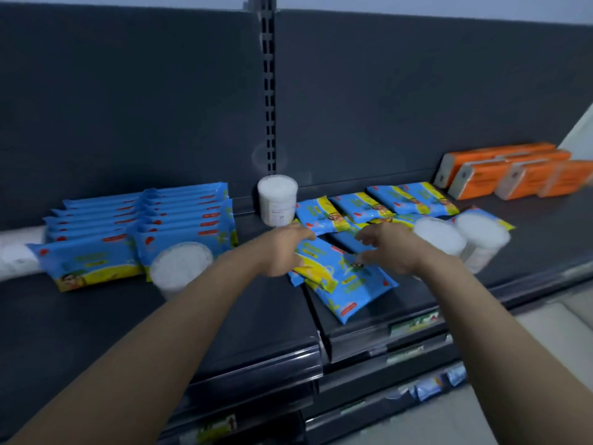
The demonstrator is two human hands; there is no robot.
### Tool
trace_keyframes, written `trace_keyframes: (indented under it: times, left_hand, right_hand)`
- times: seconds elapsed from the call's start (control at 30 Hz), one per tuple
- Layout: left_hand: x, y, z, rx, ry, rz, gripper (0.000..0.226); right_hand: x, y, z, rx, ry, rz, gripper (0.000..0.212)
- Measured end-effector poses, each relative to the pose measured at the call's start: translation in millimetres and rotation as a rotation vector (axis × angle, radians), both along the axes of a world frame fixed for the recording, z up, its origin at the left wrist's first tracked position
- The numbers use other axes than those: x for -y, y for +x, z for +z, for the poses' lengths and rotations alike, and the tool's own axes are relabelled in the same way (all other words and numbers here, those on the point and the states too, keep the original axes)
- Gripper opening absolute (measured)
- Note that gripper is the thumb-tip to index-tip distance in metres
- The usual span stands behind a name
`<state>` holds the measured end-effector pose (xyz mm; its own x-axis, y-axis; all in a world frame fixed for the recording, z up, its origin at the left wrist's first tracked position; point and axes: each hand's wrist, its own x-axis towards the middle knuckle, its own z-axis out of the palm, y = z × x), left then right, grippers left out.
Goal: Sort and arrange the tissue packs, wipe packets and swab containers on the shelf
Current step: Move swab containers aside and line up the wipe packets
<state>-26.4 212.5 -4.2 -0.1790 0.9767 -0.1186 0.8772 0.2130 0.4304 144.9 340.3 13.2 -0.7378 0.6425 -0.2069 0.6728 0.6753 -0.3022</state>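
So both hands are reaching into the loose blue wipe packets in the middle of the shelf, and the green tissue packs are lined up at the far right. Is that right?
Not quite: in the head view the tissue packs at the far right are orange, not green. The rest stands: the left hand and right hand are both reaching into the loose blue wipe packets in the middle of the shelf.

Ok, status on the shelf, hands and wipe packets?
Left hand and right hand open over loose wipe packets. Two rows already stacked left. Swab containers crowd the pile's right.

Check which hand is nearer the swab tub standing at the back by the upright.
Left. The left hand sits just below the swab tub; the right hand is farther off to its right.
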Motion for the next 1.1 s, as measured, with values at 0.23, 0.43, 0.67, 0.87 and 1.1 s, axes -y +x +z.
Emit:
trace_keyframes:
  times: [0.23, 0.43, 0.67, 0.87, 1.1]
  left_hand:
    - [-35.0, -10.9, 1.0, -0.087, -0.366, -0.006, 0.086]
    - [0.6, -10.1, 7.9, -0.140, -0.137, 0.173, 0.053]
    - [44.3, -8.9, 29.4, 0.104, 0.239, 0.384, 0.025]
    - [71.0, -9.4, 37.6, 0.240, 0.338, 0.439, 0.025]
    - [123.7, -21.8, 57.7, 0.323, 0.401, 0.430, 0.024]
  right_hand:
    - [2.3, -3.4, -11.7, 0.186, -0.113, 0.074, 0.081]
    - [0.9, -9.1, -12.4, 0.335, -0.108, 0.098, 0.097]
    - [7.6, -18.7, -7.9, 0.431, -0.077, 0.102, 0.092]
    - [19.2, -15.8, -3.0, 0.441, -0.054, 0.112, 0.073]
    - [34.4, -14.8, 21.5, 0.224, -0.116, 0.101, 0.033]
